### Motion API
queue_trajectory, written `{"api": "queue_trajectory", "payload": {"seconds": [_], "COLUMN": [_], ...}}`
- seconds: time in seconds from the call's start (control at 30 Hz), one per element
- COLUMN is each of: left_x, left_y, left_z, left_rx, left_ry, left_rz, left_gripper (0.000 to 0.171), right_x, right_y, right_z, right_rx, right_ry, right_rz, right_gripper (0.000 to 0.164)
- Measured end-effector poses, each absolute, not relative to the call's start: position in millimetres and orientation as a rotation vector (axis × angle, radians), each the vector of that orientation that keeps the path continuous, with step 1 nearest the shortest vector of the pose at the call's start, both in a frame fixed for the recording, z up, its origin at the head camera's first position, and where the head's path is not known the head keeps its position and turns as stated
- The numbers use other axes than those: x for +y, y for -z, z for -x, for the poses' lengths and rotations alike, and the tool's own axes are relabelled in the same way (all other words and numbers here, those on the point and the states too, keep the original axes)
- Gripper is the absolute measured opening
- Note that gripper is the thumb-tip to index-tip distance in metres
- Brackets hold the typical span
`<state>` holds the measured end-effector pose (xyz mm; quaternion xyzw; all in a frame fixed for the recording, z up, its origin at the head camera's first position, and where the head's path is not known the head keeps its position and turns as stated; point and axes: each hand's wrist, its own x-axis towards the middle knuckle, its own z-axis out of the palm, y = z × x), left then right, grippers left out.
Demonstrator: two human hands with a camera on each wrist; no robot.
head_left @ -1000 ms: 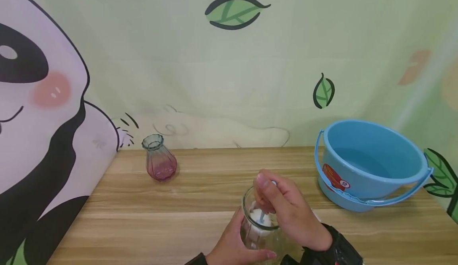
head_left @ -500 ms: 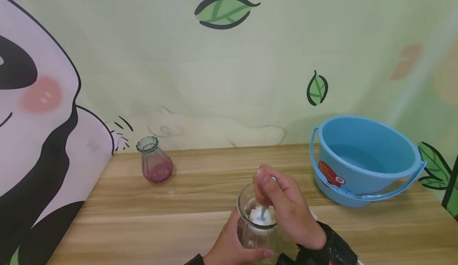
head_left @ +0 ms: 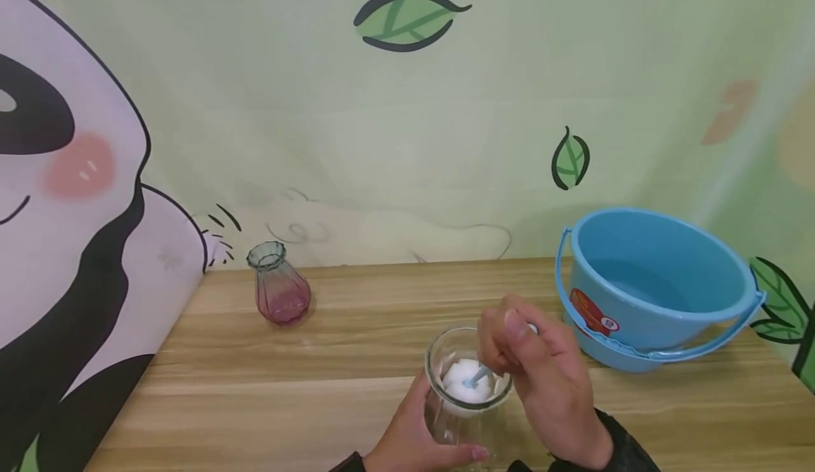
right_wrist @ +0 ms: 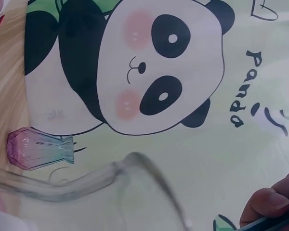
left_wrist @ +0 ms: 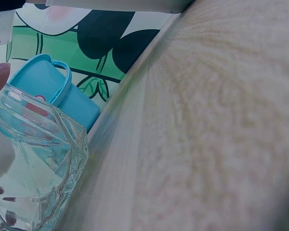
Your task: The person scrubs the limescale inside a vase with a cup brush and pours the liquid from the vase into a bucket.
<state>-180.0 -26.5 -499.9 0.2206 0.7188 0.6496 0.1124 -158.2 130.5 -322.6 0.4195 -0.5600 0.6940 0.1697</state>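
Observation:
A clear glass vase [head_left: 446, 426] stands near the table's front edge, tilted in the left wrist view. My left hand [head_left: 407, 433] grips its side, thumb across the front. Inside its mouth sits the white foam head of a sponge brush [head_left: 461, 380]. My right hand [head_left: 544, 380] holds the brush's thin blue handle [head_left: 480, 374] in curled fingers, just right of the rim. That handle leans to the right. In the right wrist view, a fingertip [right_wrist: 272, 203] lies against the handle, and the blurred glass rim [right_wrist: 82, 187] crosses the lower left.
A pink-and-teal glass vase [head_left: 283, 295] stands at the back left of the wooden table [head_left: 255, 394]. On the right is a light blue bucket [head_left: 637, 327] with its handle lowered. Behind hangs a panda-and-leaf printed backdrop [head_left: 382, 125].
My right hand has moved right, tilting the brush handle from nearly upright to leaning right, and more of the foam head shows. The left hand keeps its grip on the clear vase.

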Motion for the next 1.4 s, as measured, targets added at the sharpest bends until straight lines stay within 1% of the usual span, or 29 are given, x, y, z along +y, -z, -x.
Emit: {"api": "queue_trajectory", "payload": {"seconds": [0.3,0.57,0.8,1.4], "left_x": [-25.8,-26.4,-25.1,-26.4], "left_y": [498.7,496.2,490.9,493.2], "left_z": [179.9,181.7,183.3,182.0], "left_rx": [2.070,1.995,2.009,1.941], "left_ry": [-1.922,-1.941,-1.927,-1.965], "left_rz": [-0.682,-0.758,-0.787,-0.773], "left_gripper": [0.101,0.099,0.098,0.095], "right_x": [122.7,122.7,122.8,119.7], "right_y": [334.3,333.8,334.8,335.1], "right_z": [165.3,166.3,168.5,169.8], "right_rx": [-1.854,-2.063,-2.075,-2.058], "right_ry": [-1.890,-1.851,-1.864,-1.847], "right_rz": [-1.136,-1.056,-1.059,-1.079], "right_gripper": [0.032,0.031,0.030,0.025]}}
